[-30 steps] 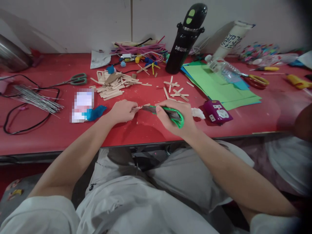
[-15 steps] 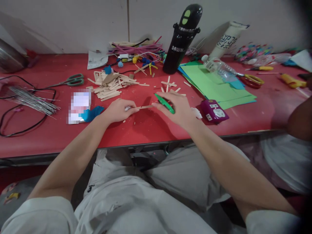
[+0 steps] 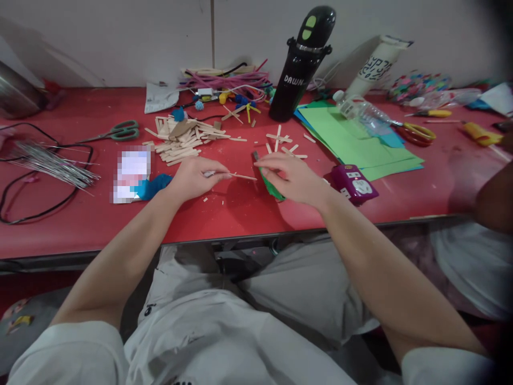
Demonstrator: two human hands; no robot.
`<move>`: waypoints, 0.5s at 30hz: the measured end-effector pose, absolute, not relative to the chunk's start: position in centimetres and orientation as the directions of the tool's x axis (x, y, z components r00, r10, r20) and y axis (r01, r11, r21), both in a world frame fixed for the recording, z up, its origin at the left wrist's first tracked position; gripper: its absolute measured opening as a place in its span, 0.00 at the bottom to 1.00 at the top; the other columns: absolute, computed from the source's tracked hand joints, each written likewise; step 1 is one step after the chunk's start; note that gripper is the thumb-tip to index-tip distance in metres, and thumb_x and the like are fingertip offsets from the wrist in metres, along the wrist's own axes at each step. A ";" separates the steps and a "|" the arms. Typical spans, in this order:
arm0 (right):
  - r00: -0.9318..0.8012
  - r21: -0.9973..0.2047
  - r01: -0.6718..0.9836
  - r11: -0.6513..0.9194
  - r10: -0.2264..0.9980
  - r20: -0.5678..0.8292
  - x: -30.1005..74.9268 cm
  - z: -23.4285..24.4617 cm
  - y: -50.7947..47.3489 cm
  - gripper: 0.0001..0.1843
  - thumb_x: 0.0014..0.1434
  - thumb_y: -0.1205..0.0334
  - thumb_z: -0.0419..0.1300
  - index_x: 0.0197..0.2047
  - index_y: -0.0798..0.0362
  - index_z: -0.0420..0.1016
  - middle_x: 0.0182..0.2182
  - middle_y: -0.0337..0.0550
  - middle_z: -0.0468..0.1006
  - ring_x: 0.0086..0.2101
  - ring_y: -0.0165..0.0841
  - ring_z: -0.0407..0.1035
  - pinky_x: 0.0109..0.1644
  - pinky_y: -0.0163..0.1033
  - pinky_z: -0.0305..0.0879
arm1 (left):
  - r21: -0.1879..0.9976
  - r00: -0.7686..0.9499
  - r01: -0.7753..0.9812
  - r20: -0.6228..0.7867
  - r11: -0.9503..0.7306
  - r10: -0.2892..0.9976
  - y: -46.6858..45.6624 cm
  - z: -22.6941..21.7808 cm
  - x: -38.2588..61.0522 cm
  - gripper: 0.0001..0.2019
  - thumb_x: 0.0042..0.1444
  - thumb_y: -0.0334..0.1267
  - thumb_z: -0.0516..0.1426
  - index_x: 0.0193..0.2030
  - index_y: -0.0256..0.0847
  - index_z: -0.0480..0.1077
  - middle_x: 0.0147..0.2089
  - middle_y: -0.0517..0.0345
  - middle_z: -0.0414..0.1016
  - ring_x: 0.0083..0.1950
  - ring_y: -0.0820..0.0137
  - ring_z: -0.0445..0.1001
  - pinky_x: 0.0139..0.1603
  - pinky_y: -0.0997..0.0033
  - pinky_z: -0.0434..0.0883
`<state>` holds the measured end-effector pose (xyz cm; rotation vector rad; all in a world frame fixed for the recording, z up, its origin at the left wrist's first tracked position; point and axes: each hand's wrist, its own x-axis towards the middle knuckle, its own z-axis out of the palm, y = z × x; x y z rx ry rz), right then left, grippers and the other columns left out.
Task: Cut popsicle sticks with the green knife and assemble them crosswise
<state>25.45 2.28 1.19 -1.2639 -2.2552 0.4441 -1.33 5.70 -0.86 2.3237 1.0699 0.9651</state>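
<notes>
My left hand (image 3: 199, 179) is closed, its thumb and fingertips pinching a thin wooden craft stick (image 3: 243, 177) that points to the right. A small whitish bit (image 3: 209, 174) shows between those fingers; I cannot make out what it is. My right hand (image 3: 292, 174) is wrapped round a green utility knife (image 3: 273, 188), whose grey end sticks out past the fingers toward the back. Between the knife and the stick's free end there is a small gap. Behind my hands lie a heap of craft sticks (image 3: 182, 141) and a few crossed sticks (image 3: 278, 138).
A phone (image 3: 130, 176) and scissors (image 3: 120, 131) lie left, beside a bundle of wires (image 3: 56, 166). A black bottle (image 3: 296, 75) stands at the back. Right are green paper sheets (image 3: 360, 147), a purple socket adapter (image 3: 355, 184) and another person's arm (image 3: 495, 198).
My right hand has turned the green knife, so its grey end now shows and points away from me. The craft stick has tilted slightly, its right end now lower.
</notes>
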 end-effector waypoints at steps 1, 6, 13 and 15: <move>-0.404 -0.600 0.654 0.461 0.883 0.238 24.9 1.3 2.0 0.17 0.68 0.56 0.53 0.48 0.54 0.80 0.44 0.52 0.81 0.45 0.42 0.75 0.49 0.50 0.72 | 0.582 0.475 0.483 0.452 -0.653 0.755 5.6 -1.0 -1.1 0.11 0.57 0.46 0.63 0.35 0.42 0.83 0.36 0.54 0.86 0.36 0.69 0.81 0.42 0.71 0.73; -0.396 -0.889 0.391 0.238 0.915 0.071 22.4 0.9 1.3 0.16 0.65 0.49 0.59 0.37 0.53 0.77 0.29 0.44 0.81 0.29 0.33 0.75 0.37 0.42 0.73 | 0.539 0.452 0.492 0.513 -0.684 0.730 5.5 -0.9 -0.9 0.13 0.56 0.49 0.63 0.34 0.42 0.82 0.35 0.54 0.85 0.36 0.68 0.80 0.41 0.71 0.72; -0.302 -0.936 0.285 0.207 0.946 0.117 21.9 0.1 1.9 0.10 0.63 0.54 0.62 0.38 0.53 0.76 0.29 0.43 0.80 0.29 0.32 0.74 0.38 0.42 0.74 | 0.656 0.537 0.528 0.234 -0.539 0.811 5.4 0.4 -1.2 0.16 0.60 0.48 0.56 0.38 0.37 0.79 0.28 0.58 0.77 0.27 0.74 0.68 0.30 0.73 0.63; -0.306 -0.926 0.313 0.213 0.945 0.114 22.0 0.0 2.0 0.10 0.64 0.55 0.61 0.39 0.53 0.76 0.29 0.43 0.80 0.30 0.33 0.75 0.40 0.44 0.74 | 0.727 0.564 0.508 0.125 -0.463 0.816 5.3 0.6 -1.1 0.18 0.61 0.49 0.54 0.35 0.36 0.76 0.25 0.61 0.71 0.24 0.75 0.66 0.26 0.73 0.61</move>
